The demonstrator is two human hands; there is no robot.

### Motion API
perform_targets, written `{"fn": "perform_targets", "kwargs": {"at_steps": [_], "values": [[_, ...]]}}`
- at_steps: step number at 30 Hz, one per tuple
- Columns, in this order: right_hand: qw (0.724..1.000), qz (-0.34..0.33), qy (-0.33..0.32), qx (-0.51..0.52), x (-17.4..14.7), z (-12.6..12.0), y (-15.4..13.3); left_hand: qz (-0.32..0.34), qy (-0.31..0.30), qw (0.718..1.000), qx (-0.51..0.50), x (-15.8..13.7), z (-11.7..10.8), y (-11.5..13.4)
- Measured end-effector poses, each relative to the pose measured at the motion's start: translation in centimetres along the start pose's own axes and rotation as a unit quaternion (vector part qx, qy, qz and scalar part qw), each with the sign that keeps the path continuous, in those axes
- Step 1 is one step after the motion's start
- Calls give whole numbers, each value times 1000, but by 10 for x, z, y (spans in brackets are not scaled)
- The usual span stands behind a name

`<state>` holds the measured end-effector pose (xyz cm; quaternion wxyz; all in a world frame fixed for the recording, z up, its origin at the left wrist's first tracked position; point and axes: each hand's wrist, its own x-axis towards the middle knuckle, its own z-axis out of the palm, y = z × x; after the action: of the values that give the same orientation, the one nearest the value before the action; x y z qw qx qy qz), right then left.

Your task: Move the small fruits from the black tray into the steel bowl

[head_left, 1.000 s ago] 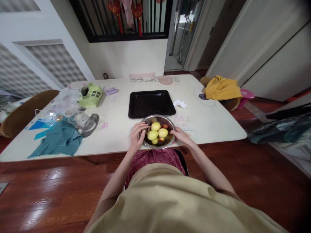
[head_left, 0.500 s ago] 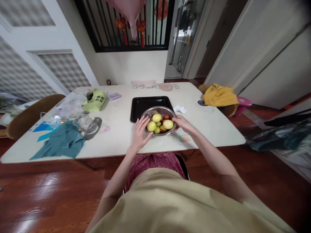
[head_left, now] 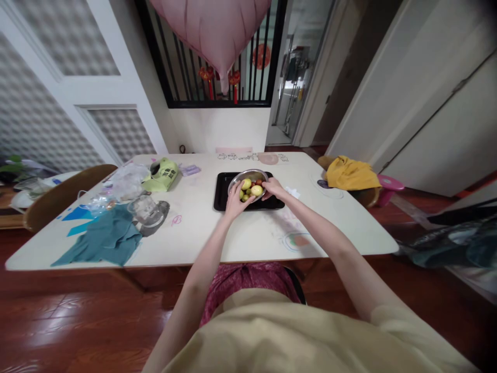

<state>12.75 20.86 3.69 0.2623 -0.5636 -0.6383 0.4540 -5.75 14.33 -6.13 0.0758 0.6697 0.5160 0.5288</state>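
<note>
A shiny metal bowl point(head_left: 253, 174) is tipped toward me above the black tray point(head_left: 221, 199) on the table. In it lie several yellow fruits point(head_left: 257, 190), smaller green ones point(head_left: 245, 197) and reddish-brown ones point(head_left: 259, 182); their exact kind is hard to tell. My left hand point(head_left: 235, 203) grips the bowl's near left side, thumb along the front rim. On the right side, my right hand point(head_left: 273, 188) is closed on the rim, its fingers partly hidden. Whether the bowl's base touches the tray cannot be seen.
To the left lie a teal cloth point(head_left: 104, 235), a clear plastic container point(head_left: 145, 210), plastic bags point(head_left: 128, 181) and a light-green visor point(head_left: 163, 173). Crumpled white tissue point(head_left: 292, 192) sits right of the tray. A pink balloon point(head_left: 217, 31) hangs ahead; a yellow cloth point(head_left: 351, 173) drapes a chair at right.
Both hands have moved the bowl forward from the tray's near right edge to over the tray, and it now tilts toward me. The camera view has tipped up slightly.
</note>
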Motion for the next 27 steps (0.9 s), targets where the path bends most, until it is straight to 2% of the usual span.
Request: {"fn": "perform_targets", "kwargs": {"at_steps": [5,11,18,27], "values": [[997,-4,4,-71,12,8,-4,-50,-24,998,-26,-5,1,-13],[982,-12,18,-186,17,12,-21,-124,-47,991,-9,-4,-4,-11],[949,-35,25,-311,17,13,-41,-129,-37,991,-12,-2,-4,-12],[915,-80,52,-393,18,12,-58,-129,-23,991,13,-2,-1,-20]]}}
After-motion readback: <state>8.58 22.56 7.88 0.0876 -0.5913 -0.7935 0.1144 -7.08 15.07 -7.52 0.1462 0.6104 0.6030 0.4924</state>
